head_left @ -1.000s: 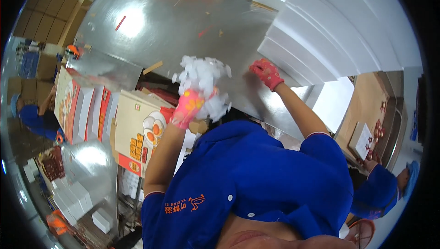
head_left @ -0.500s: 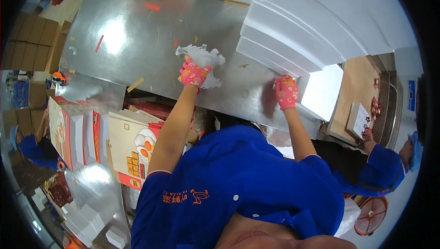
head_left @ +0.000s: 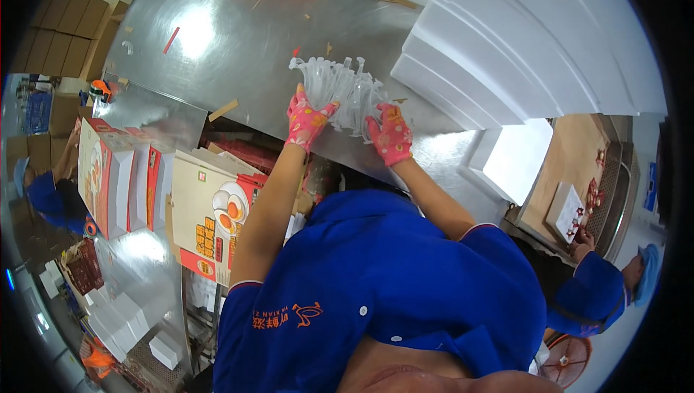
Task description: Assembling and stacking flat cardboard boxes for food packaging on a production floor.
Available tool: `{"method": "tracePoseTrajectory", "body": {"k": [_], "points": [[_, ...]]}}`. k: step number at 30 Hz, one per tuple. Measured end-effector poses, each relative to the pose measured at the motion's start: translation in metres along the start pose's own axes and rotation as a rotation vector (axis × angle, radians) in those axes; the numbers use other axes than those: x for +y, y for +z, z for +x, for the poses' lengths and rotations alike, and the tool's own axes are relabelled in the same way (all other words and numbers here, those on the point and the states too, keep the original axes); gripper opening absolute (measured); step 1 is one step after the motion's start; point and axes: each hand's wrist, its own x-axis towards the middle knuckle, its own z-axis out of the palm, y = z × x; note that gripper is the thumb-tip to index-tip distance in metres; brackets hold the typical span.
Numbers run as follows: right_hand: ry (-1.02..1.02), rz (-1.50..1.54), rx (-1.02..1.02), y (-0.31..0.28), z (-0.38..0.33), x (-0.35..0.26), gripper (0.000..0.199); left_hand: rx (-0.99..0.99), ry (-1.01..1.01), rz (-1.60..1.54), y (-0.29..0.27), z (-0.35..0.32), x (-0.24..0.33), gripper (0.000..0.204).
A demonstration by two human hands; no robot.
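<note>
Loosely bunched, translucent white plastic strips [head_left: 343, 93] over grey metal desk [head_left: 246, 39], twelve o'clock. Pink-gloved left hand [head_left: 308, 121], eight o'clock: grip parted. Pink-gloved right hand [head_left: 391, 135], four o'clock: grip unclear. Uneven squeeze might scatter strips.

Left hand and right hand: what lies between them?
A bunch of translucent pieces lies between the left hand and right hand, shown in the head view.
</note>
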Motion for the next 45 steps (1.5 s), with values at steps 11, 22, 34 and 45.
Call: {"method": "tracePoseTrajectory", "body": {"k": [11, 22, 34, 45], "points": [[0.037, -0.113, -0.014, -0.009, 0.049, 0.015, 0.025, 0.41, 0.26, -0.023, -0.013, -0.037, 0.004, 0.059], [-0.052, -0.127, -0.146, -0.027, 0.063, 0.032, 0.026, 0.334, 0.264, -0.227, -0.006, -0.071, 0.008, 0.039], [-0.654, -0.693, 0.237, -0.016, 0.084, 0.036, 0.025, 0.369, 0.206, -0.226, -0.014, -0.109, -0.017, 0.036], [-0.639, -0.068, -0.703, -0.043, -0.06, -0.097, 0.023, 1.042, -0.111, 0.283, -0.163, -0.182, -0.257, 0.047]]}}
